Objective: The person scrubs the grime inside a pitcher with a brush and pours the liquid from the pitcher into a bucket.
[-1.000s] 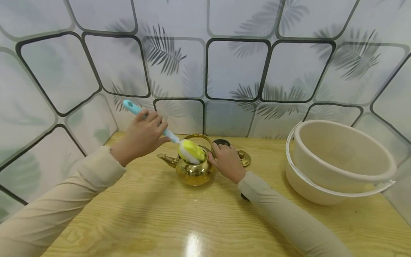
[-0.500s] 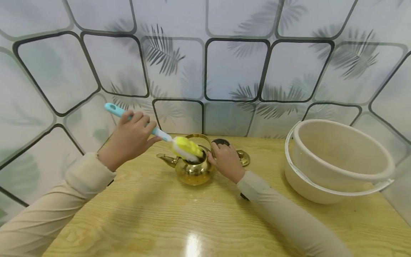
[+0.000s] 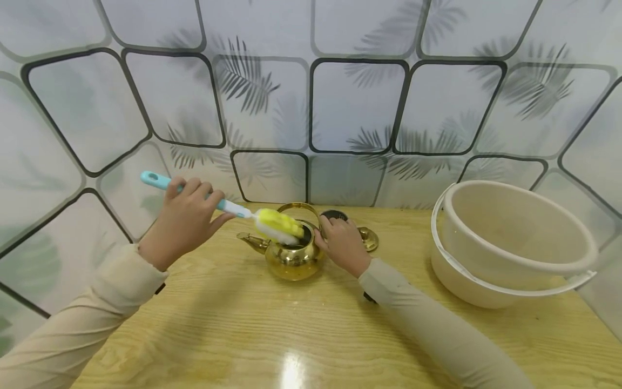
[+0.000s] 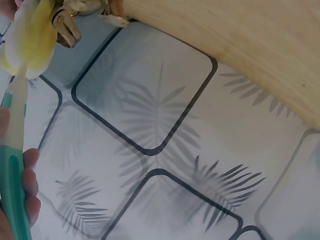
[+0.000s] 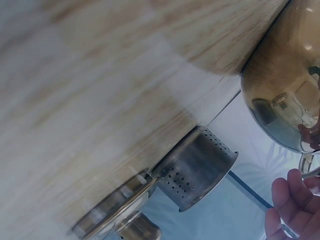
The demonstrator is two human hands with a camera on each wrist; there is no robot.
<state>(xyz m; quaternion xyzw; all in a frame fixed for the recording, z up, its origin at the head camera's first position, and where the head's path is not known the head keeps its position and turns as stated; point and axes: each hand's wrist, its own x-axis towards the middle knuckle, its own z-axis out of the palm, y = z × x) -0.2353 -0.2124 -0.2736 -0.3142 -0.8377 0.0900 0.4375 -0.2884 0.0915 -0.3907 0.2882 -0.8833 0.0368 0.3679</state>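
In the head view a gold teapot (image 3: 293, 263) stands on the wooden table, spout to the left. My left hand (image 3: 187, 216) grips the blue handle of a sponge brush (image 3: 278, 224). Its yellow and white head slants down, the tip inside the teapot's open mouth. At the teapot's right side, my right hand (image 3: 342, 243) holds the low end of the hoop handle (image 3: 297, 205); the grip is partly hidden. Beyond that hand lie the gold lid (image 3: 371, 238) and a perforated metal strainer, seen dark and round in the head view and side-on in the right wrist view (image 5: 197, 167).
A large cream bucket (image 3: 478, 259) with a white bail handle stands at the right of the table (image 3: 262, 335). Behind the table rises a wall (image 3: 359, 108) with a leaf and tile pattern, and another wall runs along the left.
My left hand has moved left and down, drawing the sponge brush partly out of the teapot and tilting it flatter. My right hand and the teapot have stayed in place.
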